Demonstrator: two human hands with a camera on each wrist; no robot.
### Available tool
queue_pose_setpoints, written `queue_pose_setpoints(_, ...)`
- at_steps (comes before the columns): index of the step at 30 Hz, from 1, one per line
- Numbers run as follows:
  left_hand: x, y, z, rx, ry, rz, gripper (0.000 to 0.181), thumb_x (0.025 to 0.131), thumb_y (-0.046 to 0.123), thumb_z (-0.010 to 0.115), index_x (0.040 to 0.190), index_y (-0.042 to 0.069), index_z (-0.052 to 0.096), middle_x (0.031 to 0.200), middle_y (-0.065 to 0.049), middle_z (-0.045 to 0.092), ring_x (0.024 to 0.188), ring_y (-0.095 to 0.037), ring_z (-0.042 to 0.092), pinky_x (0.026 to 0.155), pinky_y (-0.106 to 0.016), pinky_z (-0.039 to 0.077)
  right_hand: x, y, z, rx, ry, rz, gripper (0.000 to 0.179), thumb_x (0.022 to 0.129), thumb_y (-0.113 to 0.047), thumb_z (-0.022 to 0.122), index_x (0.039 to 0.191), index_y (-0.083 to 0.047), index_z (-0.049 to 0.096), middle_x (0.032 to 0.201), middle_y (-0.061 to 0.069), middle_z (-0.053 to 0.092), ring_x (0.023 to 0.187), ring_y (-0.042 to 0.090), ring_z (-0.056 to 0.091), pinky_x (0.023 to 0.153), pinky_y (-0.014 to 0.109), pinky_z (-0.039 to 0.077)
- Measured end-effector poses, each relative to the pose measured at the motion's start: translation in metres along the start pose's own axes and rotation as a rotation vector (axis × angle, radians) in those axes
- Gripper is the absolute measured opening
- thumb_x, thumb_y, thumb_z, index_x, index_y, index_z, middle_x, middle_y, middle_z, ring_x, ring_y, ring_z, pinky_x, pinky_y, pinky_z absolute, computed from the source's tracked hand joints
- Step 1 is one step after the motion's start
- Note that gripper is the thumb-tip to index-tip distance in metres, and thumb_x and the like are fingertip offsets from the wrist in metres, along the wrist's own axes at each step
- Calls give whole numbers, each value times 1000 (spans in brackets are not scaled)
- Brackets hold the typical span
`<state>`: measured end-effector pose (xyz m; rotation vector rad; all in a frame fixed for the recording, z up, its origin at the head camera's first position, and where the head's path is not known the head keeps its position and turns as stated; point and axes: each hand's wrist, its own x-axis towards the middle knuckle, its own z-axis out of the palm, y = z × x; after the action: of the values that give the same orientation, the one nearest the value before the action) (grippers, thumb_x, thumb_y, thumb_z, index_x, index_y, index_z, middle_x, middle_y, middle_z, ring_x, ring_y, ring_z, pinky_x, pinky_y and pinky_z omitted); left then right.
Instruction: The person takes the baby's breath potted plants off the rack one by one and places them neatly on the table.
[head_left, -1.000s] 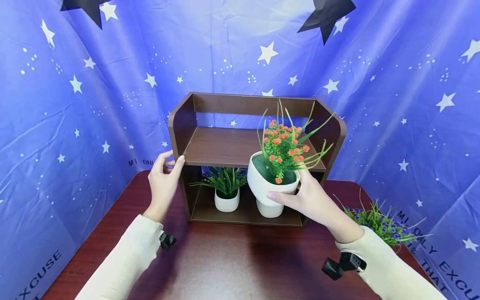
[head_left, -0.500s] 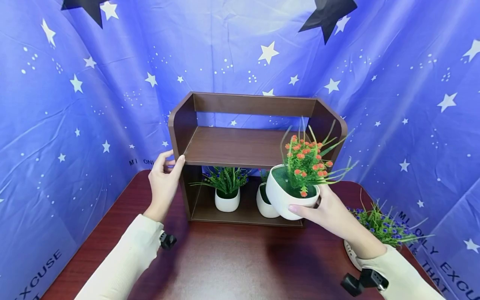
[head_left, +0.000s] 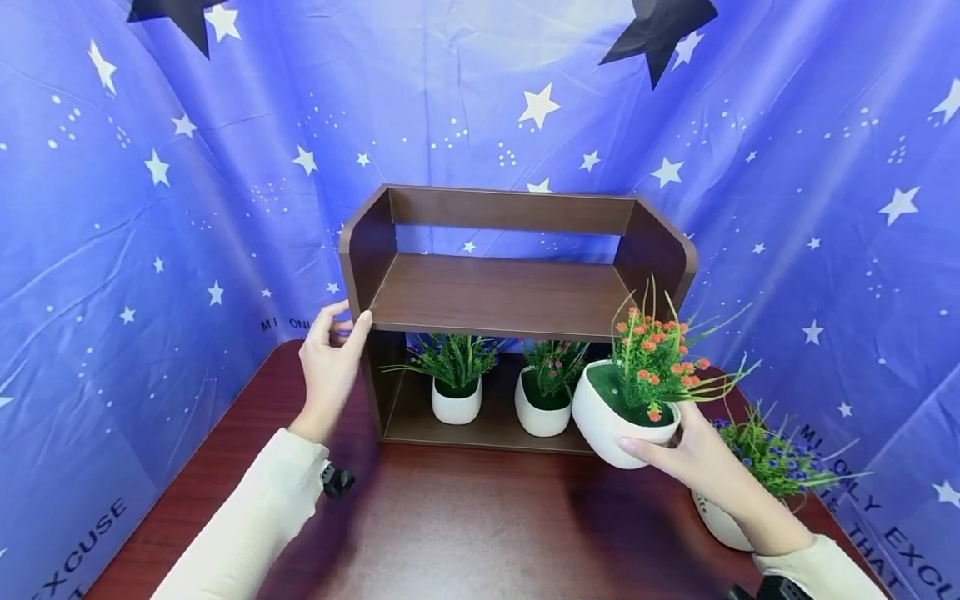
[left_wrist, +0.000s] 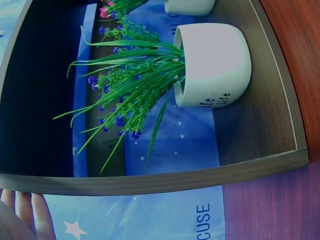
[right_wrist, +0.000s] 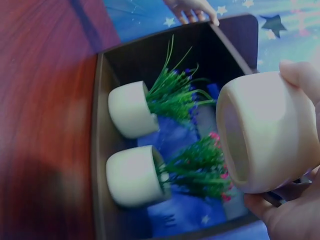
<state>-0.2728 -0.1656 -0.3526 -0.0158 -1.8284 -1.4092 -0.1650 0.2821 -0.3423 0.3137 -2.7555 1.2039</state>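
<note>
My right hand (head_left: 701,454) grips a white pot (head_left: 611,425) of artificial orange flowers and long grass, thumb on its near side. It is held tilted in the air before the right end of a brown two-tier shelf (head_left: 495,292). The right wrist view shows the pot's underside (right_wrist: 280,130). My left hand (head_left: 330,358) holds the shelf's left side panel, thumb on the front edge and fingers on the outer side. On the lower tier stand a white-potted plant with purple flowers (head_left: 456,404) and another with pink flowers (head_left: 543,412).
A further white-potted plant with purple flowers (head_left: 780,454) sits on the dark red table (head_left: 465,517) at the right, partly behind my right forearm. A blue starry curtain (head_left: 465,100) hangs behind and on both sides.
My right hand has carried the orange-flowered potted plant right and down, away from the shelf's middle, uncovering the pink-flowered plant on the lower tier. The left hand stays on the shelf.
</note>
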Motion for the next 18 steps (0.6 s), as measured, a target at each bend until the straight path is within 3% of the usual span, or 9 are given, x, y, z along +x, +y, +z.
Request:
queue_pose_setpoints(5,0,0,0,1,-3,-1,33,89,33,78,116,15,72,90,-4,68,76,-10,61,64,-18,48,-9,17,3,17,8,63,71,88,-30,80,132,6,37,120,20,55,92,15,60,72,25,51)
queue_pose_setpoints(10,-1,-1,1,-6,-6,1,34,89,33,78,116,14,72,90,-5,68,75,-11,60,64,-18,49,-17,32,12,177,10,79,81,89,-24,78,147,1,27,137,22,45,104,8,59,81,22,52)
queue_pose_setpoints(15,-1,0,0,-6,-5,8,34,89,35,78,116,15,72,89,-4,68,75,-10,60,64,-19,49,-25,48,17,67,46,113,82,89,-32,79,147,-1,30,135,20,48,106,7,55,80,17,47)
queue_pose_setpoints(18,0,0,0,0,-3,14,34,89,35,78,116,14,72,89,-5,69,74,-9,60,64,-19,49,-29,56,19,-16,59,152,80,88,-37,79,143,-2,33,130,19,53,107,15,55,79,18,45)
